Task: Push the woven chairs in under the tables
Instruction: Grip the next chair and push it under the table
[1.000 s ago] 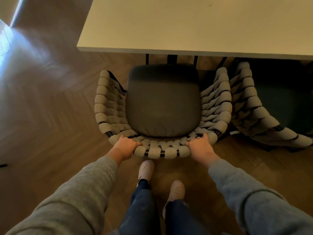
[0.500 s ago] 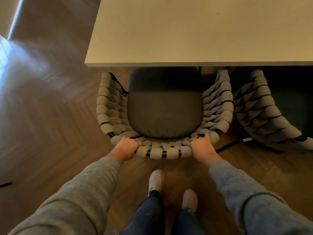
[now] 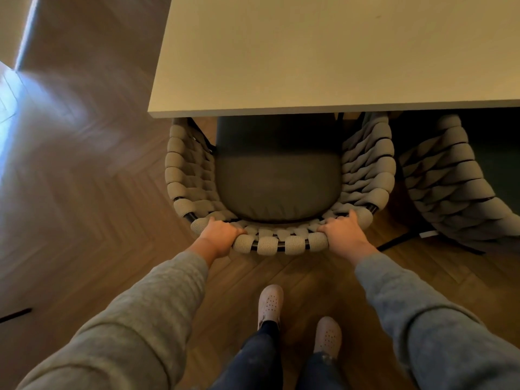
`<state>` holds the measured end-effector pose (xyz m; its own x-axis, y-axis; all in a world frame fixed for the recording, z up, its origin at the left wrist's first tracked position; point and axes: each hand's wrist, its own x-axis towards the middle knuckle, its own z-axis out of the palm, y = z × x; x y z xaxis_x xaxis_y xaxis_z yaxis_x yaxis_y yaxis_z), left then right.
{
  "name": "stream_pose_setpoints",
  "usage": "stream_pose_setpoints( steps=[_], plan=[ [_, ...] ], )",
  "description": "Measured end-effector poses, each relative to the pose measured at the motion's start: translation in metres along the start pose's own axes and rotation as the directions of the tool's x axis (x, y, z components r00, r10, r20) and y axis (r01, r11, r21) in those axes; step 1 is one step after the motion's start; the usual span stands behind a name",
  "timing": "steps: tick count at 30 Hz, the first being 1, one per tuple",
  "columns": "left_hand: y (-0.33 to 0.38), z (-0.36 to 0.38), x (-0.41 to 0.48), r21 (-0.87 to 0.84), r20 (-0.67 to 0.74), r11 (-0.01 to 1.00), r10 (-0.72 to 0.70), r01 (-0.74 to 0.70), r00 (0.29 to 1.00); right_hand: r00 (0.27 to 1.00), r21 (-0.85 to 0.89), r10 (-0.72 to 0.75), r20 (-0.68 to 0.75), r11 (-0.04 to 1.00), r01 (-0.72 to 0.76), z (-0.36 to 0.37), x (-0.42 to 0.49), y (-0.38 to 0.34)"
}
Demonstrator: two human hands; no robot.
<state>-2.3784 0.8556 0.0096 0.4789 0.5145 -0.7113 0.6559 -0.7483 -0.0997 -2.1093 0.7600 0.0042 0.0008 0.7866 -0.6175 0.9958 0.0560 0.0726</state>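
Your fingers (image 3: 235,229) curl over the back rail of the woven chair (image 3: 281,244); left hand (image 3: 221,235) and right hand (image 3: 344,234) both clamp it. Versus a second ago, the seat cushion (image 3: 278,190) sits further under the near edge of the table (image 3: 309,52), by its left corner. Judged about half in: more pushing needed. At right, a second woven chair (image 3: 447,178) also protrudes.

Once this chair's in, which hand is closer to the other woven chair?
Likely right. The right hand grips the back of the grey woven chair on the side nearest the second grey woven chair; the left hand grips the far side.
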Motion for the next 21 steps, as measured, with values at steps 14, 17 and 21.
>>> stream_pose_setpoints(
  steps=[14,17,21],
  plan=[
    [0.013,-0.002,0.004,-0.034,0.06,0.999,0.0,0.002,0.998,0.999,0.104,-0.025,-0.023,0.994,0.028,0.012,0.0,0.011],
    [0.012,-0.005,0.005,-0.073,0.138,0.997,0.015,-0.004,0.99,0.992,0.197,-0.099,-0.081,0.974,0.113,0.016,-0.005,0.018],
    [0.034,-0.031,0.006,-0.28,0.123,0.96,0.037,-0.002,0.992,0.97,0.303,-0.114,-0.215,0.936,0.177,0.022,-0.03,0.045]
  ],
)
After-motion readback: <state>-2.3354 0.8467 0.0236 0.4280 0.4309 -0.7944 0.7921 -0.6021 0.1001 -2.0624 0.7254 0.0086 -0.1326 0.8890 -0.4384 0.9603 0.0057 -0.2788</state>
